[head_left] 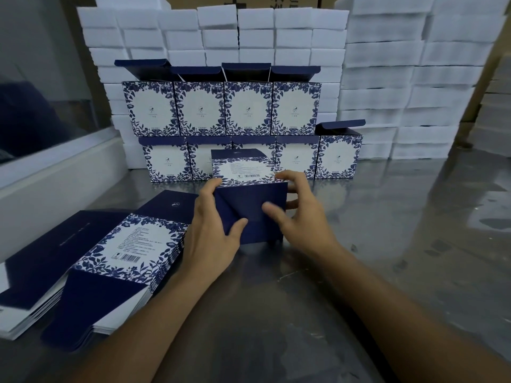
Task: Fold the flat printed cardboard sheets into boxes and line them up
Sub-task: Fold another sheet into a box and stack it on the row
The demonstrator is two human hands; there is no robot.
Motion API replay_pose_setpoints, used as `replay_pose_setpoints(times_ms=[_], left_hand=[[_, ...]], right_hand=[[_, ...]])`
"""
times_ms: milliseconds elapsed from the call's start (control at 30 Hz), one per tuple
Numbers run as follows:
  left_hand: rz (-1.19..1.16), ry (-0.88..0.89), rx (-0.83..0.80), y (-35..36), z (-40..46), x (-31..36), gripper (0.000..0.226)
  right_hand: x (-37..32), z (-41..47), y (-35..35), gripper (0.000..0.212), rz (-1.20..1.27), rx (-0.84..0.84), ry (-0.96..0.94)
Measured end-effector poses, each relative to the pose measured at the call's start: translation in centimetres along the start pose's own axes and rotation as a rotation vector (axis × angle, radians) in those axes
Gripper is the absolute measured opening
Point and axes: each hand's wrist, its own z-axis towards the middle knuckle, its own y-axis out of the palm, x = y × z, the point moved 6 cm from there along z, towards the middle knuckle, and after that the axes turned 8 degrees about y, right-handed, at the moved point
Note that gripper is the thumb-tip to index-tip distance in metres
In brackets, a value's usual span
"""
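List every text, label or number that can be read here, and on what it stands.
None can be read.
Box in the hands: barcode and fine print, blurred.
Flat sheets: barcode and print lines, too small.
Finished boxes: small logo and caption, illegible.
Brown carton: cut-off characters.

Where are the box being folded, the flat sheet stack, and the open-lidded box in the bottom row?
box being folded [250,214], head view, navy flap.
flat sheet stack [130,244], head view, top sheet's white panel.
open-lidded box [338,157], head view, front face.

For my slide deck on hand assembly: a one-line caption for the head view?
Both hands fold a navy box before stacked finished boxes.
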Motion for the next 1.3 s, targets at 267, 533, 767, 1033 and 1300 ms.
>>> replay_pose_setpoints(times_ms=[267, 533, 767, 1033, 1300], left_hand=[[0.044, 0.033, 0.149, -1.5, 0.1, 0.2, 0.068], [-0.139, -0.015, 0.114, -1.3, 0.1, 0.0, 0.069], [-0.314, -0.043, 0.169, -1.5, 0.3, -0.1, 0.027], [-0.252, -0.135, 0.126, -1.2, 0.3, -1.4, 0.025], [-0.239, -0.248, 0.203, -1.5, 0.5, -2.8, 0.021]], right_hand=[[-0.9, -0.7, 1.0, 0.066, -0.231, 0.144, -0.153], [-1.0, -0.9, 0.5, 0.046, -0.07, 0.139, -0.145], [-0.9, -0.7, -0.1, 0.03, 0.035, 0.16, -0.081], [-0.3, -0.5, -0.1, 0.014, -0.157, 0.168, -0.102], [0.8, -0.1, 0.8, 0.038, -0.342, 0.062, 0.02]])
